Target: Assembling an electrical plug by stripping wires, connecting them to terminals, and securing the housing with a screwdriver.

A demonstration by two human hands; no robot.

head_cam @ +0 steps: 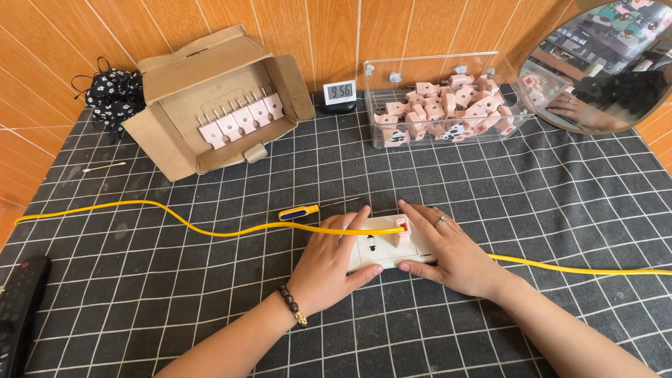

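Observation:
A white socket block lies on the gridded black cloth, with a pink plug standing in it. My left hand rests on the block's left side, thumb under its front edge. My right hand lies over its right side, fingers beside the pink plug. A yellow cable runs from the far left across the cloth to the plug, and more yellow cable leaves to the right.
A yellow and blue screwdriver lies just behind my hands. An open cardboard box holds a row of pink plugs. A clear bin has several pink plugs. A small clock, round mirror, black floral cloth and remote lie around.

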